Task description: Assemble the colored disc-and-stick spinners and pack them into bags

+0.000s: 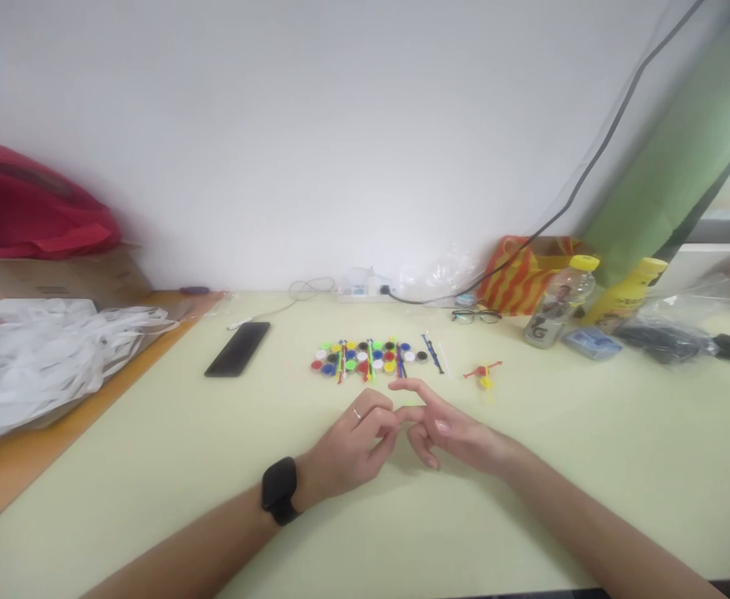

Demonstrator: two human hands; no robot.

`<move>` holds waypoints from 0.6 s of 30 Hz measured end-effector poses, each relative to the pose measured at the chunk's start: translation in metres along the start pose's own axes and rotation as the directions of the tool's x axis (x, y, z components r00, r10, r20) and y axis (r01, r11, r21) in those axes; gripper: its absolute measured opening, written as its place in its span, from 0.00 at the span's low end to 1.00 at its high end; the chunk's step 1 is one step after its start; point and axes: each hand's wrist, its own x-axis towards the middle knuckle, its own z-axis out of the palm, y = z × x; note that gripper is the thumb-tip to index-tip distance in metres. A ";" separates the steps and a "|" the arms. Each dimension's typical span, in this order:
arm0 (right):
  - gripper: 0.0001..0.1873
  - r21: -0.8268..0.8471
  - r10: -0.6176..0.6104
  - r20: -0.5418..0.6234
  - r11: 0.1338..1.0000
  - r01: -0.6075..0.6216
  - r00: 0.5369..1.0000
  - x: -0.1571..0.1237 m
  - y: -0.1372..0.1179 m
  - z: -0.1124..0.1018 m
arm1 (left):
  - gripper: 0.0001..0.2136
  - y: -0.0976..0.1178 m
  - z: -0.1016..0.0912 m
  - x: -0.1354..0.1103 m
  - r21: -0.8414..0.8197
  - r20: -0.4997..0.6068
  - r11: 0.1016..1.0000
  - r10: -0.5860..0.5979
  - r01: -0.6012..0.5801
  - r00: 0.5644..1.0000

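Just above the table, my left hand (362,441), wearing a ring and a black watch (279,489), has its fingers curled in a pinch. Whatever they hold, if anything, is hidden or too small to name. My right hand (446,428) meets the left fingertips with one finger. Its index finger points out to the left and the others are apart, with nothing visibly gripped. Beyond the hands lie rows of small round coloured discs (351,364) with thin coloured plastic sticks (370,359) across them. A blue-and-black stick (431,353) sits to their right, near a red-and-yellow plastic piece (484,376).
A black phone (238,349) lies to the left, near a heap of white straps (46,358). At the back stand a power strip (365,287) and a striped bag (508,270). Glasses (475,316), a clear bottle (558,304) and a yellow bottle (625,295) are at right.
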 end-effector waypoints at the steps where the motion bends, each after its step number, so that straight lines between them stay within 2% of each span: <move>1: 0.43 -0.001 -0.006 0.004 1.000 0.006 1.000 0.000 0.000 0.000 | 0.10 0.000 0.000 0.000 0.000 0.002 1.000 0.000 0.000 1.000; 10: 0.43 0.012 -0.041 0.064 0.999 0.040 0.997 0.000 0.005 -0.001 | 0.10 0.006 0.000 0.006 0.030 0.007 0.998 0.059 -0.059 0.998; 18: 0.41 0.018 -0.084 0.105 0.996 0.082 0.991 0.001 0.006 -0.004 | 0.10 0.004 -0.001 0.006 0.009 0.008 0.998 0.060 -0.060 0.998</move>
